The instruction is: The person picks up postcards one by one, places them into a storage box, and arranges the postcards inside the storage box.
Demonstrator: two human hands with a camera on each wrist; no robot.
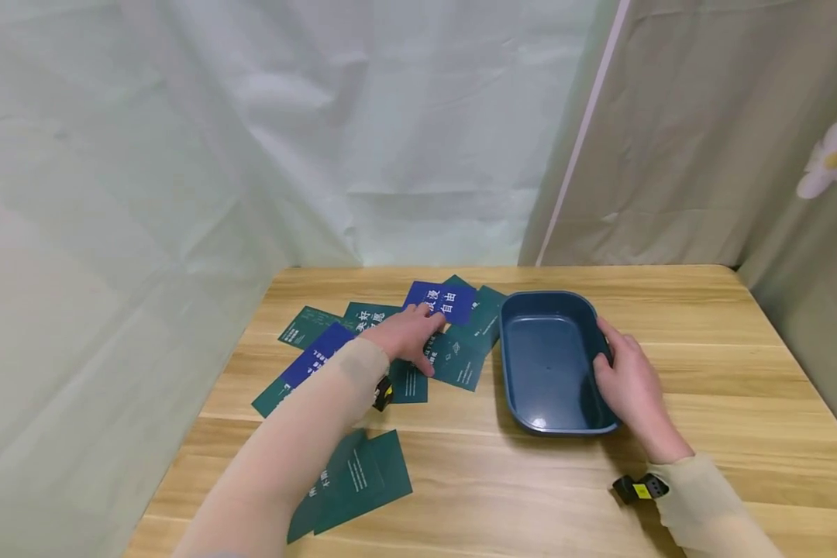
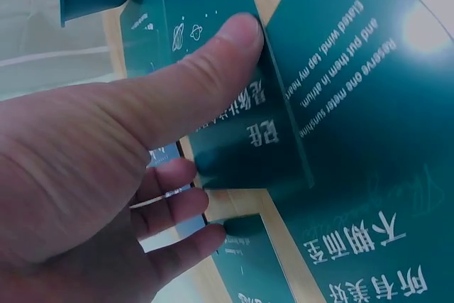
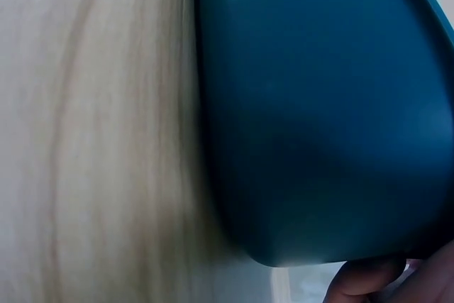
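Observation:
My left hand reaches over a spread of printed cards, its fingers spread and its fingertips at a blue card with white characters. In the left wrist view the thumb lies over a dark green card; its fingers are extended, and nothing shows gripped between them. My right hand holds the right side of a dark blue rectangular plastic basin, thumb over the rim and fingers along the outer wall. Only the basin's outer wall and some fingertips show in the right wrist view.
Other cards overlap on the wooden table, among them a blue card at the left and green cards near the front, partly behind my left forearm. A pale curtain hangs behind the table and along its sides.

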